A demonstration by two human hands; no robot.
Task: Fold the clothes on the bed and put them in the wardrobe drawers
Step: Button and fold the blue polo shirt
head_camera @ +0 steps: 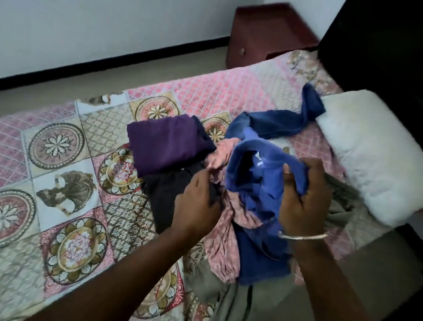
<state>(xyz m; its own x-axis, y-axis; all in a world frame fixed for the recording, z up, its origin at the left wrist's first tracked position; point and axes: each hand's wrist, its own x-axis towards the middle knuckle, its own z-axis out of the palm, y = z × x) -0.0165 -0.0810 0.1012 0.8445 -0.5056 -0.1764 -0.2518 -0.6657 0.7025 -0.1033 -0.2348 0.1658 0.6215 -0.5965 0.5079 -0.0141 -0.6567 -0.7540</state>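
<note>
A heap of clothes lies on the patterned bedspread (pixel 37 159). A folded purple garment (pixel 165 144) rests on a black garment (pixel 162 194). Beside them a crumpled blue shirt (pixel 257 179) sits over a pink patterned cloth (pixel 221 243) and a grey-olive garment (pixel 231 303). A darker blue garment (pixel 275 123) trails toward the pillow. My right hand (pixel 304 201), with a metal bangle on the wrist, grips the blue shirt near its collar. My left hand (pixel 197 203) pinches cloth at the edge between the black garment and the pink cloth.
A white pillow (pixel 381 158) lies at the head of the bed against a dark headboard (pixel 404 52). A reddish-brown bedside cabinet (pixel 264 37) stands by the white wall. Floor runs along the far side of the bed.
</note>
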